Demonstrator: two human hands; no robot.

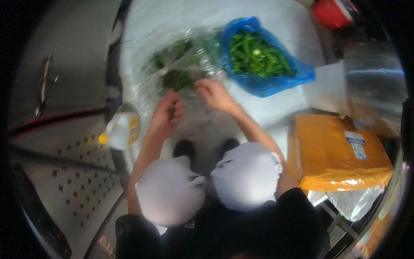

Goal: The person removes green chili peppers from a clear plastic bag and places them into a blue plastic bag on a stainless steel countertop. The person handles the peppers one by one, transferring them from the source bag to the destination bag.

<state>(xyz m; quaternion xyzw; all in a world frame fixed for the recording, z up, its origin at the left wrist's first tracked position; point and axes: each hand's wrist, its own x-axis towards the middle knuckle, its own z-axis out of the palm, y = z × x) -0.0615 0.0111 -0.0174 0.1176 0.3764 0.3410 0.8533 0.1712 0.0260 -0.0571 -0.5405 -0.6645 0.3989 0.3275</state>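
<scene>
My left hand (pixel 167 110) is closed around a small dark green piece (pixel 171 110), likely leaves or stems; blur hides exactly what. Just beyond its fingertips lies a clump of dark leafy greens (pixel 177 79) on clear plastic (pixel 148 81). My right hand (pixel 215 95) reaches to the clump's right side with its fingers bent. Whether those fingertips pinch a leaf cannot be made out. Farther right, an open blue plastic bag (pixel 271 85) holds many long green peppers (pixel 255 55). The clear plastic extends up against this bag, with more greens (pixel 182 45) under or inside it.
A translucent jug with a yellow cap (pixel 123 130) is left of my left forearm. At right sit an orange-wrapped package (pixel 339 152) bearing labels, a white container (pixel 326 85) and a red object (pixel 333 13). A metal door with a handle (pixel 44 84) is at left.
</scene>
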